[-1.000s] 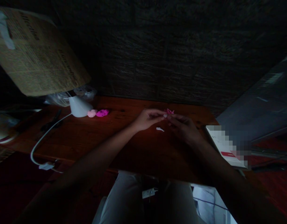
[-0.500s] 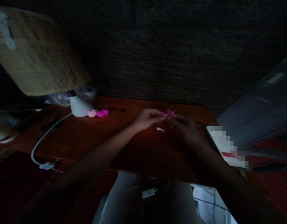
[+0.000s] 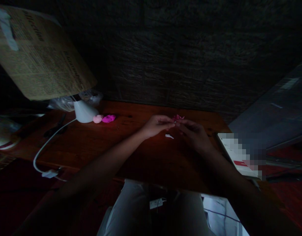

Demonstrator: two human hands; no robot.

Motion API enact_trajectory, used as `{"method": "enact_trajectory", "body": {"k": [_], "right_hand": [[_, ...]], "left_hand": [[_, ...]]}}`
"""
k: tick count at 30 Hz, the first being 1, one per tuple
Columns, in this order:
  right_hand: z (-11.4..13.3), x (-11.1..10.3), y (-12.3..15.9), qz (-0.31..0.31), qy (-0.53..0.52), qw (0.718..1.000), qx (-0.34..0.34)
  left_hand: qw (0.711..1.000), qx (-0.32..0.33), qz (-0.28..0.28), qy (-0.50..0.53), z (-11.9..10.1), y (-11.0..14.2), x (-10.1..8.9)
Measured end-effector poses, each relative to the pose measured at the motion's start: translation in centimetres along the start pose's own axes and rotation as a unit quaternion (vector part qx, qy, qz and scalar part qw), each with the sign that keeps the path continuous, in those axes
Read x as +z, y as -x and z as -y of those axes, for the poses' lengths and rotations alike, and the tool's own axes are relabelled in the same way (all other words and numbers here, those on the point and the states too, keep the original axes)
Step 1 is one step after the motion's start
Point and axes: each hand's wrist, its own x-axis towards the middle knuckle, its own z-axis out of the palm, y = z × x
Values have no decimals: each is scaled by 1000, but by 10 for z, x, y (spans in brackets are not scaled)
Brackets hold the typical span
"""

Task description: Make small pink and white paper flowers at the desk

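Note:
My left hand (image 3: 157, 125) is closed in a pinch, with thumb and fingers pointing right. My right hand (image 3: 193, 131) pinches from the other side, and the fingertips of both hands meet. At those fingertips shows a small pink ruffled piece (image 3: 178, 117), flower-like, with pale specks; the fingers cover its near part. A small white strip (image 3: 169, 136) lies on the wooden table (image 3: 146, 157) just below the hands. Farther left, a light pink lump (image 3: 98, 118) and a bright magenta lump (image 3: 109, 118), both resembling modelling clay, rest side by side.
A lamp with a white base (image 3: 85, 112) and newsprint shade (image 3: 50, 59) stands at the left, its white cord (image 3: 39, 154) hanging over the front edge. Dark scissors (image 3: 54, 127) lie near it. A white box or book (image 3: 233, 150) is at the right edge. A dark wall (image 3: 153, 59) rises behind.
The fingertips have shifted slightly against each other, and the whitish bit that showed between them is now mostly out of sight. Both hands stay in nearly the same place.

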Motion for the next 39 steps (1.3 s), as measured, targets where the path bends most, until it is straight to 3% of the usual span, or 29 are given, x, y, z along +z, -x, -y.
{"method": "enact_trajectory", "body": {"k": [6, 11, 17, 24, 31, 34, 39], "right_hand": [[-6, -3, -1, -20, 77, 993, -92], [-4, -2, 2, -24, 153, 969, -194], [0, -2, 4, -9, 239, 937, -253], [-1, -5, 2, -15, 263, 932, -251], [-6, -4, -2, 13, 295, 928, -228], [-6, -4, -2, 30, 300, 928, -219], [-4, -7, -3, 4, 285, 940, -186]], "left_hand": [[998, -47, -7, 46, -3, 1, 0], [994, -70, -20, 82, -1, 1, 2], [990, -100, -14, 102, -3, 2, 3], [991, -99, -7, 86, -3, 2, 3], [1000, -7, -3, -20, -2, 4, 6], [999, 7, -13, -45, -2, 5, 6], [996, 18, -46, -68, -3, 4, 3]]}}
